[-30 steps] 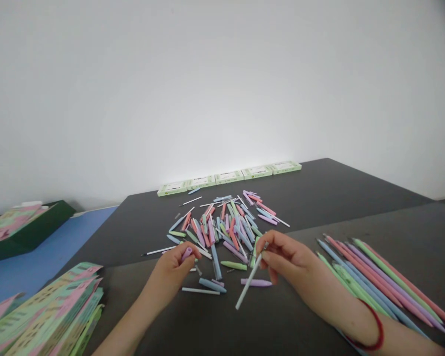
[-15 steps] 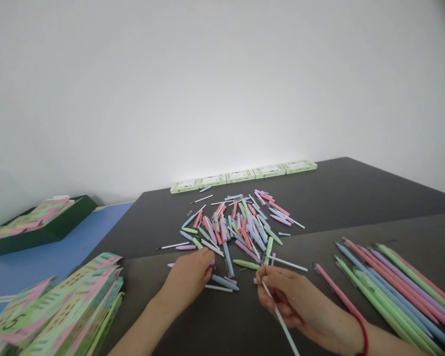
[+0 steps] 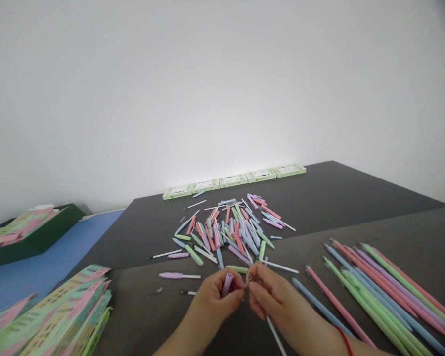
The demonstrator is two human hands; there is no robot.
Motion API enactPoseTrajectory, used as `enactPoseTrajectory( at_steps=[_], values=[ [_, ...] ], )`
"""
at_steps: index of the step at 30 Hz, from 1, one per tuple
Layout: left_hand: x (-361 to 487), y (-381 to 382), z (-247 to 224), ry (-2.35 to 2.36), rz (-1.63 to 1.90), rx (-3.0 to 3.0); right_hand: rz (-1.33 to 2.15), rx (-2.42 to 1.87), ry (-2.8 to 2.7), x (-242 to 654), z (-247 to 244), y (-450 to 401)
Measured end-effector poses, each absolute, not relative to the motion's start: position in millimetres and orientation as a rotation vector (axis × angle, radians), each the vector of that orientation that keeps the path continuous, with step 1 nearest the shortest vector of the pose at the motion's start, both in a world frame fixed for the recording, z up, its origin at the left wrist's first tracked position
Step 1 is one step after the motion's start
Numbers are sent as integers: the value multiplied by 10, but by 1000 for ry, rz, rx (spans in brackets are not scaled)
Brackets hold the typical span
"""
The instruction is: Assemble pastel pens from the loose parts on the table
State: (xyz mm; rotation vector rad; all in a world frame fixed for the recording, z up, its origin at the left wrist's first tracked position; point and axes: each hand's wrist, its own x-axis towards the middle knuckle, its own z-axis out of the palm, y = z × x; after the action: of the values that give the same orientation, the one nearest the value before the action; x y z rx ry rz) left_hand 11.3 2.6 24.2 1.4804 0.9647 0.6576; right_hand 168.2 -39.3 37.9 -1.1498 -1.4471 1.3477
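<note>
In the head view my left hand (image 3: 217, 299) is closed around a short purple pen barrel (image 3: 227, 284), its open end tipped up. Close beside it, my right hand (image 3: 276, 294) pinches a white pen refill (image 3: 276, 335) that slants down toward me. The fingertips of both hands nearly meet, and the refill's upper end is hidden by fingers. Just beyond them spreads a pile of loose pen parts (image 3: 241, 236) in pink, purple, blue and green, with white refills mixed in. A purple pen piece with a refill (image 3: 178, 276) lies to the left of my left hand.
Several long pens (image 3: 389, 291) lie side by side on the right of the dark table (image 3: 141, 232). Printed green-and-pink packets (image 3: 63, 316) are stacked at the front left. A dark green tray (image 3: 40, 242) sits on a blue surface. Flat light-green boxes (image 3: 233, 181) line the wall.
My left hand has moved right, away from the pile's edge, and now shows a purple barrel in its grip beside my right hand. The view has shifted slightly.
</note>
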Motion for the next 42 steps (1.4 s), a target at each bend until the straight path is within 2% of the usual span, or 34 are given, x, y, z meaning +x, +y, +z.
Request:
enactPoseTrajectory(
  at_steps=[11,19,27,37,40,42],
  values=[
    [130,35,108,849,713,1408,1145,-1230,-1691,1720,352,-386],
    [142,-74,195,777,662,1508,1177,-1137,-1493,1773,555,-374],
    [220,-133,156,629,661,1462,901,-1267,-1871,1778,473,-377],
    [187,-111,161,622,703,1455,1048,-1224,-1710,1829,561,-350],
    [92,-66,193,651,788,1438,997,-1277,-1622,1880,596,-294],
    [-1,1,268,672,972,1317,976,-1304,-1613,1933,605,-248]
  ],
)
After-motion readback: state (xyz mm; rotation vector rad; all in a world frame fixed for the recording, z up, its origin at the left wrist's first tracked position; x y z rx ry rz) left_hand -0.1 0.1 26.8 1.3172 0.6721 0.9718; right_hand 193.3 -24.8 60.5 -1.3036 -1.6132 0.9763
